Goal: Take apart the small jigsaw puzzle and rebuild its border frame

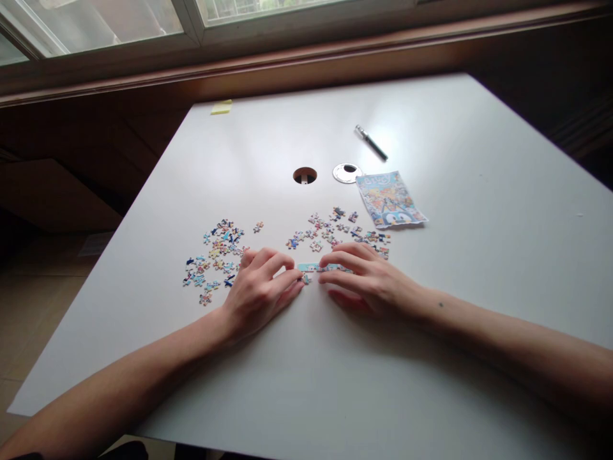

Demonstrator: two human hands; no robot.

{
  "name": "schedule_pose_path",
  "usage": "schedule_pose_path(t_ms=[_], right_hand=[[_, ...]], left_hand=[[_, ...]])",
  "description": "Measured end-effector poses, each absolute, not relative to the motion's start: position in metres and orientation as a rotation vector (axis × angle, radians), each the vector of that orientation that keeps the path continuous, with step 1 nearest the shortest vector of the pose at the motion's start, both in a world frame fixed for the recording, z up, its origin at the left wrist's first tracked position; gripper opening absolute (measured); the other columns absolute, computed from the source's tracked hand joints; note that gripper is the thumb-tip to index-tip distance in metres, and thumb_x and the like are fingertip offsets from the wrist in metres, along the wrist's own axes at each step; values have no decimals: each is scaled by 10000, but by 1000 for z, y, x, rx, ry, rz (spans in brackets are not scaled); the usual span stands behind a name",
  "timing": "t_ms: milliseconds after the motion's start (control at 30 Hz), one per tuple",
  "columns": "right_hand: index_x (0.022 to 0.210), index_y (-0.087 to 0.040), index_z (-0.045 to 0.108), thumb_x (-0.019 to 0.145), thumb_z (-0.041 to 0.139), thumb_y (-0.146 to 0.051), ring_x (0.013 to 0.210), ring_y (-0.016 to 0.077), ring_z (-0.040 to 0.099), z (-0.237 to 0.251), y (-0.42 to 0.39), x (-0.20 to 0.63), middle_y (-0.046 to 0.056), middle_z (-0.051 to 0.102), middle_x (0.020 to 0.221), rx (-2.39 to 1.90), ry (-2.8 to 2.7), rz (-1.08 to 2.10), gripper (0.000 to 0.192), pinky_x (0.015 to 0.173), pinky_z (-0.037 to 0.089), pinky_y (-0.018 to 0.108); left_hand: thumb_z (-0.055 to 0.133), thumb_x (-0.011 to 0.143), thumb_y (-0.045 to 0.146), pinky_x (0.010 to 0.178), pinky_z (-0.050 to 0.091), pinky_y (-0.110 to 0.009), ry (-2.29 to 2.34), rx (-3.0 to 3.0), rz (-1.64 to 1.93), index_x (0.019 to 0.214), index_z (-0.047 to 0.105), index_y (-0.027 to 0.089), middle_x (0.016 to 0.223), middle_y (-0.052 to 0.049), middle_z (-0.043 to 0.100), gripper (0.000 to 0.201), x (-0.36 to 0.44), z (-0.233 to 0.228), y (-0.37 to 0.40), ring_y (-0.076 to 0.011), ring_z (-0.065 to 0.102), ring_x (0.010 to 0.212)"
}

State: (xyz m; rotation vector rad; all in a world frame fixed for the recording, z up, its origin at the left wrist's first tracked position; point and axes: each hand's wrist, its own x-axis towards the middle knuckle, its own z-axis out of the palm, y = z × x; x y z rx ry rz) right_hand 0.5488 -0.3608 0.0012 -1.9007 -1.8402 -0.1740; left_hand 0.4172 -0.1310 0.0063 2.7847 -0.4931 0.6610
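Both hands, left [256, 291] and right [368, 281], pinch a joined strip [313, 268] flat on the counter [479, 255]; loose pieces [215, 255], picture [390, 199], pen [371, 142] lie beyond.

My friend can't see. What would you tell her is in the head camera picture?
Two hands, left hand and right hand, press a short strip of joined puzzle pieces on a white table. Loose pieces lie in two heaps behind them, beside a picture sheet, a pen and a sticky note.
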Motion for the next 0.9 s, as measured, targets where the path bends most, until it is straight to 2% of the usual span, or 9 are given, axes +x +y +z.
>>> schedule_pose_path(t_ms=[100,200,400,533,900], right_hand=[[1315,-204,566,938,575,-207,1246,264,480,0,-360,550,105,625,1310,-1916,-1878,-149,377,1017,437,441],[1372,-210,532,943,541,-194,1271,259,486,0,-358,551,97,623,1334,-1917,-1912,-108,429,1027,424,437],[1376,-199,533,932,536,-193,1269,267,495,-2,-357,551,94,617,1355,-1913,-1934,-119,444,1040,405,438],[1376,-219,534,929,552,-200,1279,262,489,-4,-358,551,83,618,1356,-1915,-1911,-121,447,1049,410,439],[1348,-233,558,932,553,-208,1241,271,512,-3,-357,551,74,623,1349,-1935,-1924,-162,417,1022,421,451]], left_hand=[[646,927,220,854,361,-386,-491,2796,651,951,691,215,939,-24,690,52,418,6,-131,-197,578,928],[642,929,220,849,376,-379,-489,2798,643,981,692,217,954,-33,691,71,420,6,-132,-201,580,936],[619,944,223,947,407,-378,-469,2731,579,1057,664,208,1113,-34,709,123,424,4,-132,-206,591,1068],[616,946,220,976,392,-387,-476,2691,562,986,665,208,1079,-10,734,65,423,4,-131,-198,612,1053],[636,925,199,953,387,-389,-463,2702,578,948,676,221,1084,3,739,51,423,3,-130,-188,622,1022]])
